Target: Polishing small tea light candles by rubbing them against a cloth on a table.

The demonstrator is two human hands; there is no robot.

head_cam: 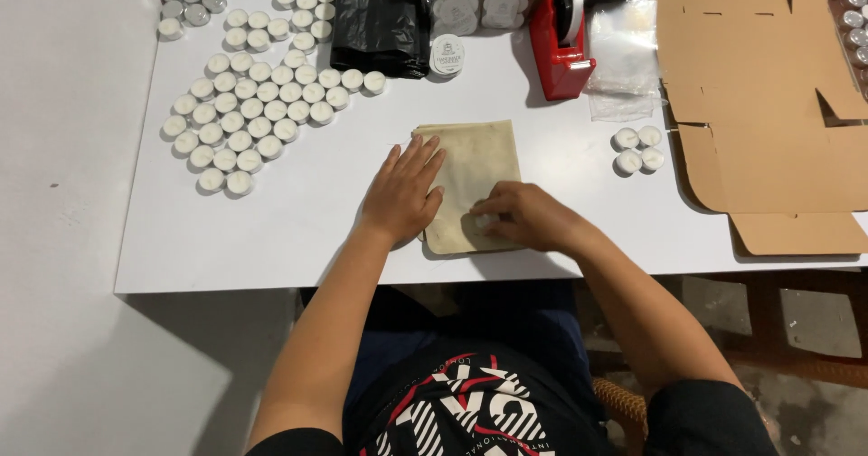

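A flat beige cloth pouch (476, 162) lies on the white table (298, 230) in front of me. My left hand (403, 190) rests flat on the pouch's left side, fingers spread. My right hand (523, 216) presses on the pouch's lower right part, with its fingers bent around something small and white. What that small thing is I cannot tell.
Several white tealight candles (253, 103) cover the table's left and far-left side, and several more (637, 149) sit to the right. A red tape dispenser (561, 45), black plastic bag (380, 18), clear plastic bags (622, 54) and flattened cardboard box (768, 103) stand beyond.
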